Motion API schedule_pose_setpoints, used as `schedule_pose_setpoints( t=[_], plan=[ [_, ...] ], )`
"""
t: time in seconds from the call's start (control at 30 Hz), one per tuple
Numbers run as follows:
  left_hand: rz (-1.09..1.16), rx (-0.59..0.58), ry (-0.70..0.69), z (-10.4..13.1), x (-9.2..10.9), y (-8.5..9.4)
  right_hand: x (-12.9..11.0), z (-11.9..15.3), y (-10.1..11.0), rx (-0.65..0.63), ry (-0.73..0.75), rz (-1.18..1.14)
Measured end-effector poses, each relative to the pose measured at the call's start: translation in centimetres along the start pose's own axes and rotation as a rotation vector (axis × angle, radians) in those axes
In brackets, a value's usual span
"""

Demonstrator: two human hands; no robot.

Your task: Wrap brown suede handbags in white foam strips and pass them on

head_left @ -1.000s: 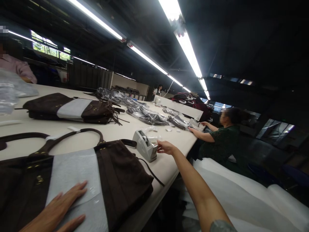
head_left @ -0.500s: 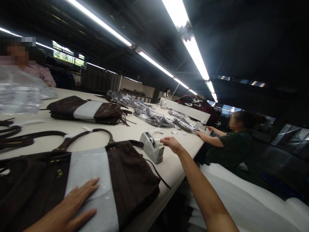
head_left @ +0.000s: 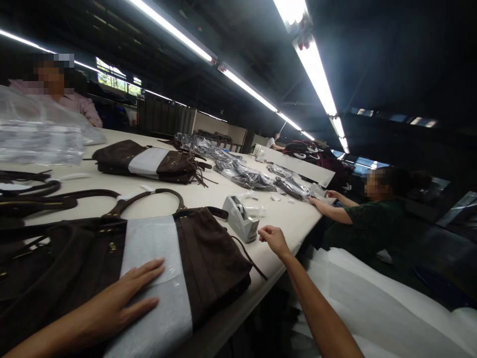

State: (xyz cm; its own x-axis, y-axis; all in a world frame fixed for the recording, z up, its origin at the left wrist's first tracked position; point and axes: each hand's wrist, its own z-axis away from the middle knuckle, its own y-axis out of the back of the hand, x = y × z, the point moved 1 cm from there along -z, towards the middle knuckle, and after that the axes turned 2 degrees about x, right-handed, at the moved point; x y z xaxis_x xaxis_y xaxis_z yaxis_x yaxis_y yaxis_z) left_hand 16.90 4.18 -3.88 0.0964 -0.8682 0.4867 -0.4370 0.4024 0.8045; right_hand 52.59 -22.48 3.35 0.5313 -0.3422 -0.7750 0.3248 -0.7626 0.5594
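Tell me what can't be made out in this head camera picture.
Head view: whether the right hand pinches any tape; too small and blurred.
Head view: what lies under the left palm on the white wrap; the left hand hides it.
Head view: the near brown bag's far left end; cut off by the picture's edge.
Head view: details inside the plastic-wrapped bundles; glare and folds.

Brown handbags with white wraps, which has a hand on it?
The nearer handbag, beside the tape dispenser: the left hand lies on its wrap. The farther handbag is untouched.
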Motion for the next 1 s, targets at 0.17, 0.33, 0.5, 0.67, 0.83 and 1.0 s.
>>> schedule_pose_setpoints(
  t=[0.17, 0.33, 0.5, 0.67, 0.83, 1.0],
  plan=[
    [0.04, -0.207, 0.08, -0.1, 0.6, 0.5, 0.5, -0.2, -1.4, 0.186, 0.035, 0.064],
    [0.067, -0.221, 0.087, -0.2, 1.4, 1.0, 0.2, -0.2, -1.5, 0.126, 0.011, -0.052],
    [0.087, -0.213, 0.097, -0.2, 2.0, 1.3, -1.6, 1.1, -0.1, 0.044, -0.021, -0.203],
    [0.078, -0.217, 0.094, -0.3, 2.0, 1.3, -3.5, 0.5, 1.0, 0.017, -0.058, -0.312],
    [0.057, -0.234, 0.102, -0.3, 1.7, 1.1, -1.7, 0.1, 1.4, 0.012, -0.111, -0.292],
    [0.076, -0.216, 0.088, -0.4, 0.3, 0.4, 1.5, 0.6, -0.5, 0.088, -0.14, -0.143]
  ],
)
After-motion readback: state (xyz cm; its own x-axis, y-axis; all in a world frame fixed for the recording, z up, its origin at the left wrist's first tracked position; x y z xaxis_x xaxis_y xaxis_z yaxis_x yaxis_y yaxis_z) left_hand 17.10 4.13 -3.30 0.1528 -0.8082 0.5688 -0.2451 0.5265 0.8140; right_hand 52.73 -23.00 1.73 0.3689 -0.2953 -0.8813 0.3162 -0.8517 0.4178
